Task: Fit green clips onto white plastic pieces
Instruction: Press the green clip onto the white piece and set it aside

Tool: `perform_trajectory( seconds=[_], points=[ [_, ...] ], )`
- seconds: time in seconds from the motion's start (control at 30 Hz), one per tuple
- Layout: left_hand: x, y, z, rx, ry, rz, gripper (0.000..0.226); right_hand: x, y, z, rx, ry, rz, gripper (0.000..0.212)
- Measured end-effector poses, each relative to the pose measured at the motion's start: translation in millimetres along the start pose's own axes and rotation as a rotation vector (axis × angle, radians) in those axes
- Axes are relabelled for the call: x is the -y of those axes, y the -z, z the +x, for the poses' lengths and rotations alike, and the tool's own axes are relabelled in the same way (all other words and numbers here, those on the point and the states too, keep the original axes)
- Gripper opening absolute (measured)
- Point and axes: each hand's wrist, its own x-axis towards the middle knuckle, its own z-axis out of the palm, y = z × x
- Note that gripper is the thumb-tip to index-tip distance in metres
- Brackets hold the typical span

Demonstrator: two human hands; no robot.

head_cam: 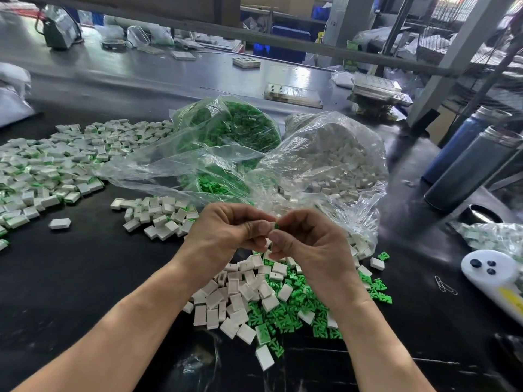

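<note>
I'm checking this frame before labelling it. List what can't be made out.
- Head view: the piece pinched between the left hand and right hand is mostly covered by fingertips; whether the clip is seated is hidden.
- White device: cut off by the right edge.
- Far bench items: blurred.

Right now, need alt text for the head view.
Both hands, left and right, pinch a green clip together above a pile of white pieces and loose green clips; two clear bags of parts lie behind.
</note>
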Motion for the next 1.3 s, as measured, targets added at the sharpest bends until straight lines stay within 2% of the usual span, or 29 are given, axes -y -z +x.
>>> perform_trajectory(
  seconds=[0.23, 0.4, 0.7, 0.87, 0.97, 1.13, 1.3],
  points=[
    [-1.4, 0.0, 0.1, 0.003, 0.023, 0.005, 0.014, 0.1, 3.9, 0.8, 0.023, 0.052, -0.148, 0.020],
    [-1.6, 6.6, 0.5, 0.081, 0.073, -0.009, 0.017, 3.0, 5.1, -0.1, 0.077, 0.054, -0.213, 0.021],
    [-1.3, 13.6, 2.3, 0.187, 0.137, -0.013, 0.024, 4.0, 10.8, -1.6, 0.161, 0.012, -0.206, 0.017],
    [1.2, 10.8, 3.0, 0.150, 0.164, -0.067, 0.018, 2.5, 12.1, -0.4, 0.168, -0.036, -0.129, 0.017],
    [2.0, 11.3, 3.7, 0.082, 0.150, -0.080, 0.017, 1.1, 10.1, -0.3, 0.110, -0.052, -0.043, 0.023],
    [3.9, 9.1, 5.1, -0.004, 0.106, -0.078, 0.017, -1.0, -0.9, -2.9, 0.001, -0.027, -0.058, 0.023],
    [5.5, 6.4, 3.3, -0.041, 0.077, -0.044, 0.017, -0.3, -2.7, -3.2, -0.029, -0.018, -0.147, 0.020]
  ],
)
